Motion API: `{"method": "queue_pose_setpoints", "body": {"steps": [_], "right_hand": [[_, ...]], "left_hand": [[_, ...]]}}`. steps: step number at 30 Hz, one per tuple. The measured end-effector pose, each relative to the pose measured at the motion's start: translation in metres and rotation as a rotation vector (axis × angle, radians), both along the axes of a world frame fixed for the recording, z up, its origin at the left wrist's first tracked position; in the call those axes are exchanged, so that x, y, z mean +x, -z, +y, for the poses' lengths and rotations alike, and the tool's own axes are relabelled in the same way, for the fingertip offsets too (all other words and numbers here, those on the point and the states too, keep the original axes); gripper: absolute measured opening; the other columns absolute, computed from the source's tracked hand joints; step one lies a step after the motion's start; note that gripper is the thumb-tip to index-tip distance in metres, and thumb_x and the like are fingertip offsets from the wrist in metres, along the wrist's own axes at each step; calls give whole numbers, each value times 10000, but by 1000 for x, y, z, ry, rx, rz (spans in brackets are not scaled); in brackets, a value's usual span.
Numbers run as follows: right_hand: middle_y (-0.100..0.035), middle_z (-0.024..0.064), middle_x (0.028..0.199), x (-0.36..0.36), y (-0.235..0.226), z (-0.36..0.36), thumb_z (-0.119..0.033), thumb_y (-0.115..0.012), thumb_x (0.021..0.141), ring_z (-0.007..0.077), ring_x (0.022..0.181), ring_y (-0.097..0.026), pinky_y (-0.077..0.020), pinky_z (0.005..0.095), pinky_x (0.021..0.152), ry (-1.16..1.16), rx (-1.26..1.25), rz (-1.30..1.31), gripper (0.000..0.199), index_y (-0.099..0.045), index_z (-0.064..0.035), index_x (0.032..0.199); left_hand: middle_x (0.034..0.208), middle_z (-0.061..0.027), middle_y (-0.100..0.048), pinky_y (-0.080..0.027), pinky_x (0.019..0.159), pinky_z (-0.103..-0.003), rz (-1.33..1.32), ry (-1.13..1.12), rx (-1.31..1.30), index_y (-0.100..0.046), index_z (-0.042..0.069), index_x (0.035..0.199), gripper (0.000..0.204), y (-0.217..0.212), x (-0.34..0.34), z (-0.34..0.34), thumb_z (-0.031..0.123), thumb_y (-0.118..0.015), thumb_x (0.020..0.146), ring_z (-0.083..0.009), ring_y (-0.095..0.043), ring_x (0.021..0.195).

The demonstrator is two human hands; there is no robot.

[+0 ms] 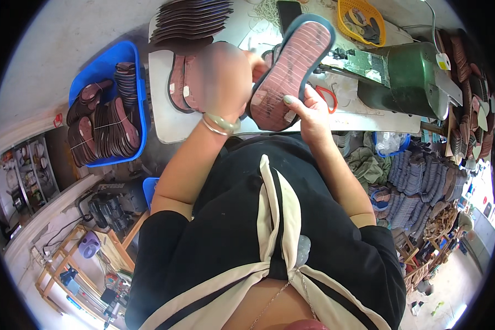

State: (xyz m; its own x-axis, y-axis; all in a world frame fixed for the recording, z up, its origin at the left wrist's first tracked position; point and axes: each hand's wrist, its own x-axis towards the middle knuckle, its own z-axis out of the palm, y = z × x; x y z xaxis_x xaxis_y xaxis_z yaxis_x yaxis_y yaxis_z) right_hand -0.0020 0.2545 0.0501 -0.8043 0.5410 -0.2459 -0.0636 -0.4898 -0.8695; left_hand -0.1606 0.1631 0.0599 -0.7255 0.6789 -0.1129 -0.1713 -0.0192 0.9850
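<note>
My right hand [315, 114] grips the lower right edge of a pinkish-brown striped insole [291, 69] with a dark rim, thumb on its face. The insole is held up at a tilt over the white table. Just left of it is my left hand [256, 65]; its curled fingers show at the insole's left edge, while a blurred patch hides most of the hand. Whatever those fingers hold cannot be made out. More insoles [177, 82] lie on the table left of the left hand, partly covered by the blur. Red-handled scissors [330, 99] lie beside my right hand.
A stack of dark soles [190, 22] stands at the far left of the white table [162, 124]. Left of the table, a blue bin [140, 132] holds bundled insoles. Rightward are a green machine [407, 77] and a yellow basket [344, 30]. A black phone [287, 12] lies behind.
</note>
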Motion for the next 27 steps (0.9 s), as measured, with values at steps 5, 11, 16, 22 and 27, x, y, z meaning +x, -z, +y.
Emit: {"method": "queue_pose_setpoints", "body": {"steps": [5,11,16,22,27], "right_hand": [[-633,82,1150,3,1,2,-51,-654,850,129,1032,-583,-431,282,940,-30,55,-28,410,-534,29,1234],[-634,80,1153,-5,-13,-3,-56,-667,846,123,1020,-587,-437,273,930,-44,25,15,436,-527,34,1248],[-633,78,1159,-7,-10,-5,-44,-664,836,126,1025,-588,-437,280,934,-65,-61,49,442,-530,31,1251],[-645,109,1135,-21,-23,18,-64,-654,837,158,1027,-601,-440,296,934,33,-46,127,409,-549,50,1216],[-644,79,1074,-27,-20,25,-63,-639,848,145,966,-615,-470,297,879,145,-107,107,335,-570,22,1164]], "left_hand": [[828,-74,-696,-482,660,-258,217,43,-51,-641,9,930,333,-4,-7,-1,335,-574,938,-136,-650,730],[773,-27,-652,-449,571,-230,122,72,-14,-638,13,951,239,-9,5,-3,248,-597,935,-75,-563,640],[757,26,-594,-411,518,-196,-339,-45,79,-636,12,876,320,-13,10,0,303,-537,967,-40,-496,614],[938,-25,-612,-485,713,-225,90,53,-89,-616,-6,1040,340,0,9,-29,320,-570,958,-79,-571,776],[789,15,-581,-444,574,-186,-6,57,-103,-590,25,967,301,-9,38,-46,309,-665,901,-42,-521,657]]}}
